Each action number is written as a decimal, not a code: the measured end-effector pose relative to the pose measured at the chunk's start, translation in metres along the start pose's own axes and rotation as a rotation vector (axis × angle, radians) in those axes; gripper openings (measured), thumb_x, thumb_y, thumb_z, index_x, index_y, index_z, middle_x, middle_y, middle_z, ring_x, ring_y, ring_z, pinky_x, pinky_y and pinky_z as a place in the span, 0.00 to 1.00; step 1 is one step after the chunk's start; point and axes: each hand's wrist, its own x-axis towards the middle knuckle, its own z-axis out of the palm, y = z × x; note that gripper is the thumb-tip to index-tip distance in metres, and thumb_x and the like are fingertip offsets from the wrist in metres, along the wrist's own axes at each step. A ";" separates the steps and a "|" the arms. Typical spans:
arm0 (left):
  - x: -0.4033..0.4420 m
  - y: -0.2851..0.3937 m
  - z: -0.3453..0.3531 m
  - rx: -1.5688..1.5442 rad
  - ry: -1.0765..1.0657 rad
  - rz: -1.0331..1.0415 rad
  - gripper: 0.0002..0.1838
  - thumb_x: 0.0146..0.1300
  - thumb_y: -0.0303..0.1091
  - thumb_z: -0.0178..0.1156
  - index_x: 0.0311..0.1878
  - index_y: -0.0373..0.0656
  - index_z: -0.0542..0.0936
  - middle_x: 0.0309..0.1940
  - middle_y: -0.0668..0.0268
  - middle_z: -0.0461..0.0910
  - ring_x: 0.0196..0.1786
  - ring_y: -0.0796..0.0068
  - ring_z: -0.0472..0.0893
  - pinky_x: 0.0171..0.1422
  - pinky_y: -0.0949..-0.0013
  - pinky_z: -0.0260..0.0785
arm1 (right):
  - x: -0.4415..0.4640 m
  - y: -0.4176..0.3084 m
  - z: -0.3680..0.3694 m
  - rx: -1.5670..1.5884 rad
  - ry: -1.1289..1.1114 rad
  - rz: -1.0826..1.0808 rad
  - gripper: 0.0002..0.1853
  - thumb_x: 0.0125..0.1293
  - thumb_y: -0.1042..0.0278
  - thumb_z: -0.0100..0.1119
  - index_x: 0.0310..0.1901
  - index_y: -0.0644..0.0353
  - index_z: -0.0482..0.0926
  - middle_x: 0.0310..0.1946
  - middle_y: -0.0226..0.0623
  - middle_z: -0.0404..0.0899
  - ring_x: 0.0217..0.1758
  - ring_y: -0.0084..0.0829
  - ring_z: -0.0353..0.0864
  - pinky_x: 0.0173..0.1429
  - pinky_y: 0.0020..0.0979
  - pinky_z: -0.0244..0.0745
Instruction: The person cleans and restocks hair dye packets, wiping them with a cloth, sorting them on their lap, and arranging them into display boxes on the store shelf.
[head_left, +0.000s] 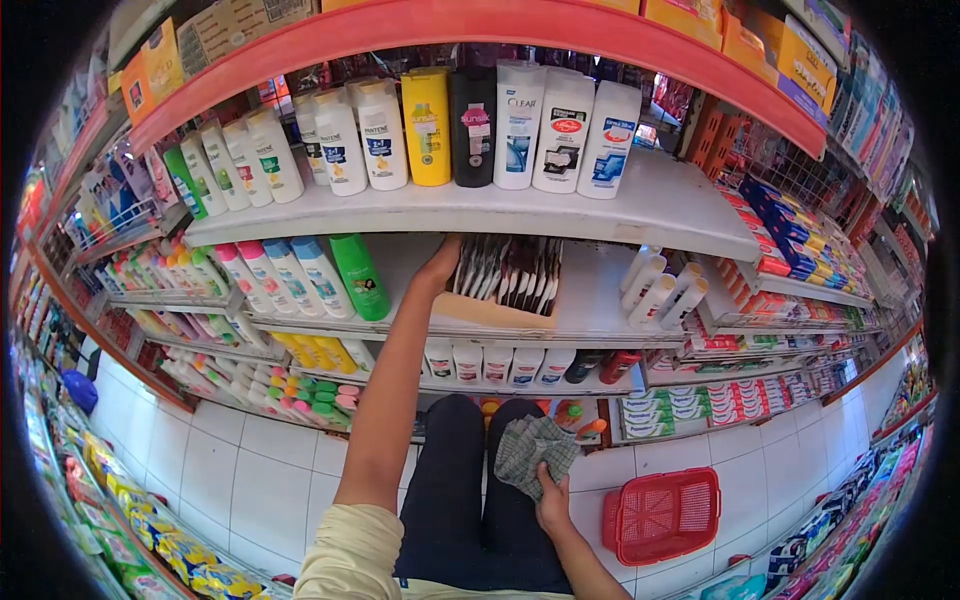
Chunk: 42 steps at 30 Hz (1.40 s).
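My left hand (440, 262) reaches under the upper shelf and grips the left side of an open cardboard box (495, 311); its fingertips are partly hidden. Dark and white sachets (508, 270) stand packed in rows inside that box. Low in front of my legs, my right hand (552, 500) is closed on a grey-green checked cloth (535, 455), which hangs bunched over my knee. A green shampoo bottle (360, 278) stands on the same shelf, left of my forearm. An orange object (592, 428) shows just beyond the cloth, its kind unclear.
Shampoo bottles (427, 130) line the upper shelf (480, 212) above the box. White bottles (655, 298) stand to its right. A red plastic basket (662, 515) sits on the tiled floor (275, 470) to my right. More stocked shelves surround me.
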 end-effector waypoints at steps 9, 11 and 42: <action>-0.053 0.048 0.039 0.070 -0.020 -0.043 0.41 0.69 0.63 0.30 0.73 0.38 0.47 0.71 0.60 0.53 0.70 0.68 0.59 0.71 0.68 0.52 | -0.010 -0.006 0.009 -0.199 -0.123 -0.069 0.26 0.67 0.56 0.56 0.59 0.67 0.66 0.56 0.39 0.71 0.59 0.32 0.68 0.65 0.31 0.58; -0.060 0.049 0.043 0.334 0.064 0.052 0.41 0.69 0.63 0.30 0.73 0.39 0.45 0.72 0.61 0.50 0.71 0.67 0.56 0.72 0.68 0.50 | -0.013 -0.011 0.014 -0.215 -0.136 -0.031 0.26 0.67 0.55 0.56 0.58 0.66 0.67 0.56 0.38 0.71 0.59 0.32 0.69 0.64 0.31 0.59; -0.063 0.097 0.072 0.600 0.140 0.048 0.36 0.71 0.55 0.37 0.72 0.38 0.50 0.72 0.57 0.51 0.73 0.64 0.52 0.75 0.62 0.45 | -0.006 -0.005 0.013 -0.184 -0.097 0.013 0.25 0.67 0.56 0.56 0.57 0.67 0.68 0.54 0.39 0.73 0.58 0.32 0.70 0.64 0.31 0.60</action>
